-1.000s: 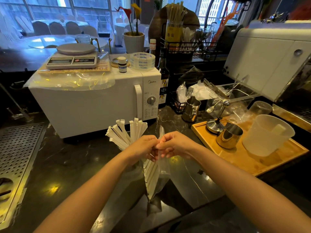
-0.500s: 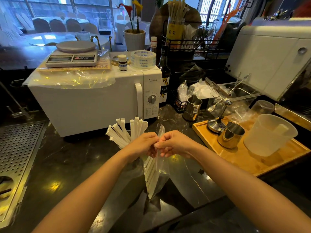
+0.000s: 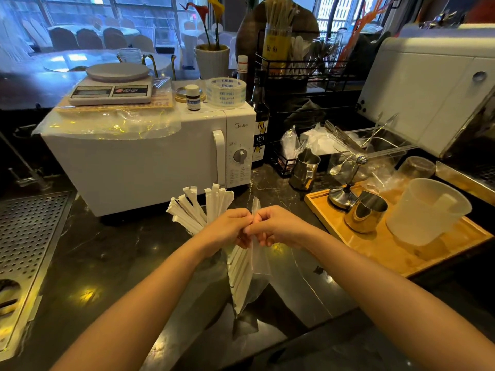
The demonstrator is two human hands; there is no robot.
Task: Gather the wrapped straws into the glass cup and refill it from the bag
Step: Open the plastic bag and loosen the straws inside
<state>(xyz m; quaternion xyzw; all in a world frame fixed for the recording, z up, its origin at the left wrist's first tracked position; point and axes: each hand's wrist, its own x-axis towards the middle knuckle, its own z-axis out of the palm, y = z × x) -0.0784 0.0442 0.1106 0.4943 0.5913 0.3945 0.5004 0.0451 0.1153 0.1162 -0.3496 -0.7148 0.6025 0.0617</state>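
A clear plastic bag (image 3: 255, 279) with white wrapped straws inside hangs above the dark counter. My left hand (image 3: 227, 228) and my right hand (image 3: 278, 227) both pinch its top edge, knuckles almost touching. Behind my left hand a fan of wrapped straws (image 3: 199, 207) sticks up; the glass cup that holds them is hidden behind my left hand and wrist.
A white microwave (image 3: 150, 159) stands just behind, with a scale and a tape roll on top. A wooden tray (image 3: 401, 253) at the right carries a plastic jug (image 3: 426, 210) and a metal pitcher (image 3: 365, 215). A perforated drain grate (image 3: 24, 236) lies at the left.
Both hands stay pinched on the bag's top edge and have shifted only slightly; the bag hangs much the same.
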